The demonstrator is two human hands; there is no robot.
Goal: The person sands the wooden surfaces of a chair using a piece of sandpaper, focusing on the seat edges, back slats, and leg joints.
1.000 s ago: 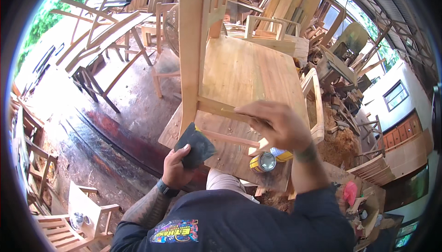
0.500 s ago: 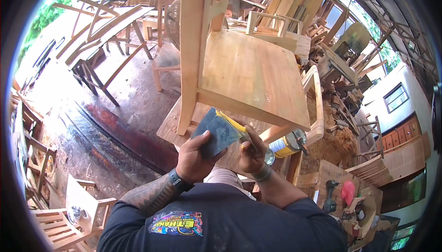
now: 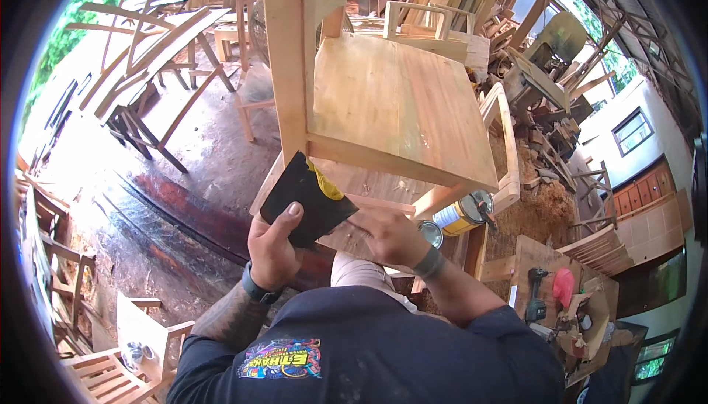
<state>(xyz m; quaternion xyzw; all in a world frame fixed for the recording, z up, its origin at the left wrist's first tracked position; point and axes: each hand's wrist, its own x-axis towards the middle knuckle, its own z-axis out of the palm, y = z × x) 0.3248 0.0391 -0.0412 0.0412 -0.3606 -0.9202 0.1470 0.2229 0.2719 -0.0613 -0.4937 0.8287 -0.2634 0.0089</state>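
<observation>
My left hand [image 3: 274, 256] grips a dark flat sheet [image 3: 306, 208], thumb on top and fingers underneath. A mound of yellow putty-like paste [image 3: 324, 184] sits along the sheet's upper right edge. My right hand [image 3: 394, 237] is closed beside the sheet's right corner, fingers pointing toward it; whatever it may hold is hidden. Just beyond both hands stands a bare wooden chair [image 3: 402, 101] with its seat facing up, raised on a wooden surface. The sheet's top corner overlaps the foot of the chair's back post in view.
An open tin [image 3: 463, 216] with a yellow label stands right of my right hand, beside a small round container [image 3: 430, 234]. A low bench at lower right holds a cordless drill [image 3: 537, 295] and a pink item [image 3: 563, 286]. A small wooden chair [image 3: 122, 371] is at lower left.
The sheet has turned and shifted left with my left hand, its face now looking darker. My right hand has come down from the sheet's yellow edge to its lower right corner.
</observation>
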